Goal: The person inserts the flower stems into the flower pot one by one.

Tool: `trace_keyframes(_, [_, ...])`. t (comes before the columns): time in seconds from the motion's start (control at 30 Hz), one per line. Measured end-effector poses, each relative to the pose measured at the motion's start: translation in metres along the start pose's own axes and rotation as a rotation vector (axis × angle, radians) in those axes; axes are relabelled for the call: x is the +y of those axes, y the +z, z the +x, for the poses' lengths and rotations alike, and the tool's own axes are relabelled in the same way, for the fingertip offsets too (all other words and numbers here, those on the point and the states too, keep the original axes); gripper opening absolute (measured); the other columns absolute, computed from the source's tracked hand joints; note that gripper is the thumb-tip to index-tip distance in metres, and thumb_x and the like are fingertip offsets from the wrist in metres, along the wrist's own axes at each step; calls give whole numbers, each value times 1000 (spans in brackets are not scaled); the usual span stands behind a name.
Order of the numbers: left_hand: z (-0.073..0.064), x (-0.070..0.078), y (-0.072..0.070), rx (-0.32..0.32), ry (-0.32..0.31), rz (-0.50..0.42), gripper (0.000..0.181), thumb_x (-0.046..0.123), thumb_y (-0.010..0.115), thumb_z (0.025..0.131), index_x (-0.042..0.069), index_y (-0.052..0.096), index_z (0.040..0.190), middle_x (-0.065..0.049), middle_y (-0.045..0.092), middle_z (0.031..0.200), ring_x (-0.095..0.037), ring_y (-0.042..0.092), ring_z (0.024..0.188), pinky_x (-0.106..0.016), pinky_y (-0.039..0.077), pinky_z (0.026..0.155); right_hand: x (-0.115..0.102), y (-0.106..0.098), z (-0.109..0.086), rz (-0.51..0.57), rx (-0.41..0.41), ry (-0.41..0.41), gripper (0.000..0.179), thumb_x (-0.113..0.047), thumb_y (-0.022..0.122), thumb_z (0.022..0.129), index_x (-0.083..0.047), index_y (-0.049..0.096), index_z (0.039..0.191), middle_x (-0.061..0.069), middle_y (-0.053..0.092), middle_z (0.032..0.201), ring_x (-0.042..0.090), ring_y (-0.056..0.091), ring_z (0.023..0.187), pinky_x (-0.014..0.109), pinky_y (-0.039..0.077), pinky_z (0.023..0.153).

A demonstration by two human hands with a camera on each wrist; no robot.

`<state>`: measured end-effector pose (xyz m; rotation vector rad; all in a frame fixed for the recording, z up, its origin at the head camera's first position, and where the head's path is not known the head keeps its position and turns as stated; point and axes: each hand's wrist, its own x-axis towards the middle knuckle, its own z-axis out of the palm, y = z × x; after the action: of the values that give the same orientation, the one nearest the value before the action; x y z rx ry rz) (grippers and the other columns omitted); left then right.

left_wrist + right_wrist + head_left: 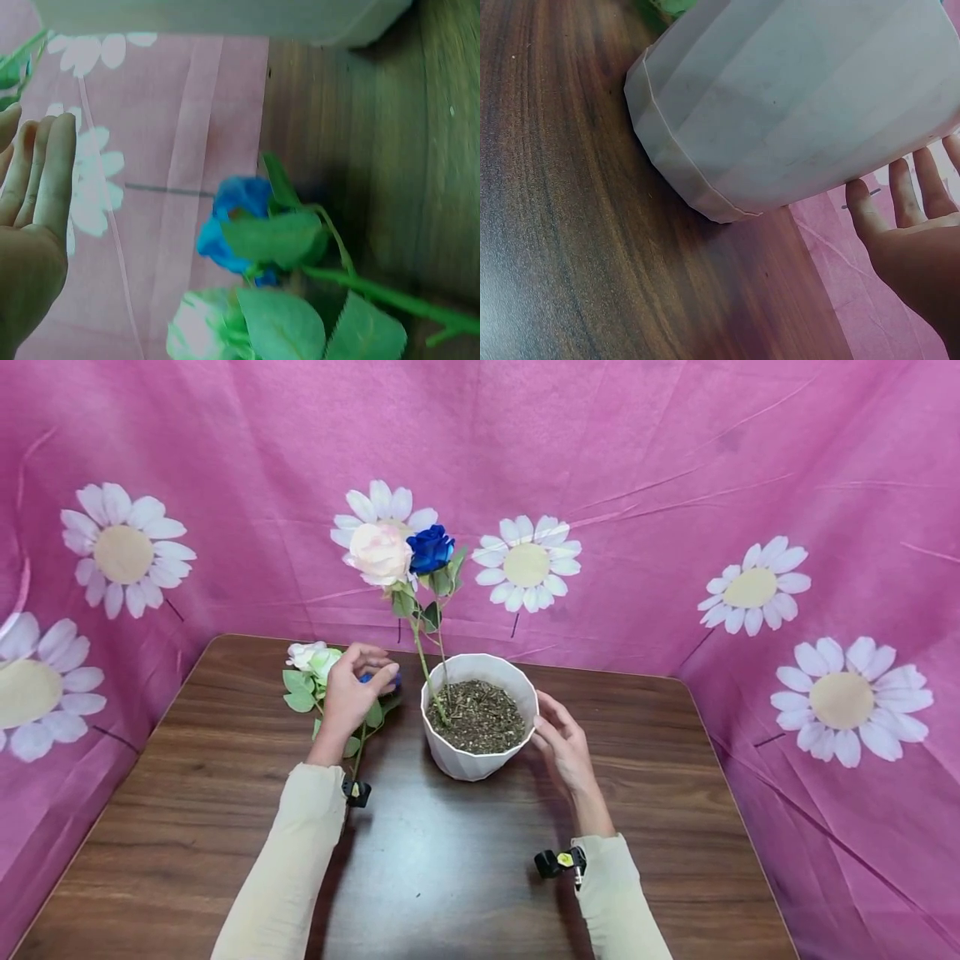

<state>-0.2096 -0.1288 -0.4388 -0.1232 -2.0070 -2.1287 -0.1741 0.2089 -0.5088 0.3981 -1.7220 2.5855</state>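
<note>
A white faceted flower pot (468, 764) filled with dark soil (483, 718) stands upright on the table. Two artificial roses, one pale pink (381, 554) and one blue (431, 549), rise from the soil at the pot's left side. My right hand (564, 747) touches the pot's right side, fingertips at its wall. To the left of the pot, my left hand (358, 685) is above the flowers lying there, its fingers loosely extended with nothing between them. Those lying flowers include a blue rose (236, 225) and a whitish-green rose (202, 326) with green leaves.
The brown wooden table (645, 760) ends at the back against a pink cloth (615, 443) printed with white daisies. Stems (397, 296) of the lying flowers point toward the table's front. A black wrist camera (558, 862) sits by the right sleeve.
</note>
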Motion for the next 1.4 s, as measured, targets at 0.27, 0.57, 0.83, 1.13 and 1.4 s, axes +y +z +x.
trace_keyframes(0.27, [-5,-11,-27,81,-34,55,30,-3,72,92,-16,57,114,-2,69,94,-6,66,77,-27,63,71,-13,16,-7,-39,57,23,53,-10,63,100,7,45,146,13,53,136,23,57,121,35,55,99])
trace_keyframes(0.57, [-14,-19,-55,153,-147,72,31,-7,71,90,-16,55,115,12,68,84,0,66,74,-20,61,67,-24,28,-8,-35,136,98,47,7,48,102,14,37,147,11,53,133,23,57,120,35,54,100])
trace_keyframes(0.83, [-20,-34,-71,220,-256,63,27,-11,67,91,-16,55,115,10,67,81,-3,66,71,-20,60,64,-25,29,-9,-30,141,97,47,8,46,101,12,38,147,9,55,132,23,57,119,35,55,99])
trace_keyframes(1.13, [-22,-43,-81,132,-313,333,29,-6,64,93,-13,60,121,-27,69,113,6,61,76,-11,52,70,-26,29,-8,-36,137,93,47,6,49,101,10,40,147,9,55,132,23,56,119,35,55,99])
trace_keyframes(1.4, [-20,-56,-82,76,-356,514,33,1,68,92,-8,62,124,-24,69,119,-4,66,88,-15,47,80,-25,29,-4,-30,138,97,47,6,49,101,10,40,147,10,54,132,24,56,120,36,55,99])
